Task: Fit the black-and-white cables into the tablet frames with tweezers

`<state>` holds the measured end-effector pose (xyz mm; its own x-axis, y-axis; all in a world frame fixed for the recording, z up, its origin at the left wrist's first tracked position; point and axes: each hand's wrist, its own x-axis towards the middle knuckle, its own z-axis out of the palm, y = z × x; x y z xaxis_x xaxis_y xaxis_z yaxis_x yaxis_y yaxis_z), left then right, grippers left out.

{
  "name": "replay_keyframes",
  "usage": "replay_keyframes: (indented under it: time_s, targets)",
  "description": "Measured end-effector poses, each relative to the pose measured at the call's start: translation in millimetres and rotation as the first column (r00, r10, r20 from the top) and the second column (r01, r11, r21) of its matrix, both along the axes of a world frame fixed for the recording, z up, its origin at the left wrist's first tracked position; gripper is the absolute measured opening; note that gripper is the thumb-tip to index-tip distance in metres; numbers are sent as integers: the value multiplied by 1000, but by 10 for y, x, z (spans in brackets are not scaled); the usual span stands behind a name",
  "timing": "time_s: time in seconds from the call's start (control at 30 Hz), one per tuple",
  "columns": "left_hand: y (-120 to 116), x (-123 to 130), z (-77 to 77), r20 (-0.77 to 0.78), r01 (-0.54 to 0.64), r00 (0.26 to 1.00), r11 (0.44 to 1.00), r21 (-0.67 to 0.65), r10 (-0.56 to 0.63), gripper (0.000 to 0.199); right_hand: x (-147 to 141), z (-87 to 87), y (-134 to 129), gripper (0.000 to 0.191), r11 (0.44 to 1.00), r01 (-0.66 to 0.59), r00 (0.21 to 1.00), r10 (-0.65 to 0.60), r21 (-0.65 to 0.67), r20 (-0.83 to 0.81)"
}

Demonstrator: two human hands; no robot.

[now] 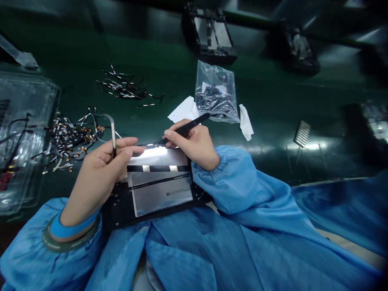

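Note:
My right hand [195, 143] grips a black pen-shaped tool [191, 124] like a pen. The tool's lower end points at the top edge of an opened flat device [163, 196], perhaps a tablet, with silver panels and a black frame. At that edge lies a narrow dark strip with light patches. My left hand [104, 169] is closed beside the device's upper left corner, thumb and fingertips near the strip. A thin curved flex cable [113, 131] rises from between its fingers; the cable's lower end is hidden in the hand.
Left are a tangled pile of small cables [74, 135] and clear plastic trays [27, 194]. More cables [125, 87] lie farther back. A clear bag of dark parts [216, 95] sits by white paper pieces [184, 109]. Black device units [212, 34] stand behind.

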<state>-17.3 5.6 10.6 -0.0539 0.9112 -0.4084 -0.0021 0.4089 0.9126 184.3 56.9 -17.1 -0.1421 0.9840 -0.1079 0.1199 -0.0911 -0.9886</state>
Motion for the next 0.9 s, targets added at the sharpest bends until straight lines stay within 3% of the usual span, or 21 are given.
replay_keyframes:
  time_s: [0.3, 0.4, 0.5, 0.6, 0.7, 0.77, 0.9]
  targets:
    - [-1, 24, 6, 66, 43, 997, 999, 22, -44, 30, 2, -43, -65, 28, 975, -4, 975, -45, 224, 216]
    - [8, 3, 37, 117, 116, 986, 993, 30, -119, 26, 25, -39, -67, 32, 963, 25, 987, -66, 267, 144]
    - [16, -29, 56, 196, 245, 949, 969, 27, -246, 30, 41, 13, -72, 32, 917, 7, 998, -33, 399, 58]
    - [9, -48, 46, 174, 306, 935, 951, 44, -309, 34, -8, 103, -115, 26, 808, -135, 984, 43, 573, 171]
    - [-10, -34, 31, 2, 376, 926, 925, 59, -377, 28, -132, 150, -191, 24, 599, -386, 900, 77, 702, 429]
    - [-23, -5, 29, -161, 422, 900, 902, 86, -406, 27, -224, 136, -241, 23, 478, -501, 817, -16, 722, 577]
    - [-43, 58, 33, -354, 481, 846, 858, 183, -399, 14, -301, 84, -286, 26, 370, -593, 669, -267, 715, 694]
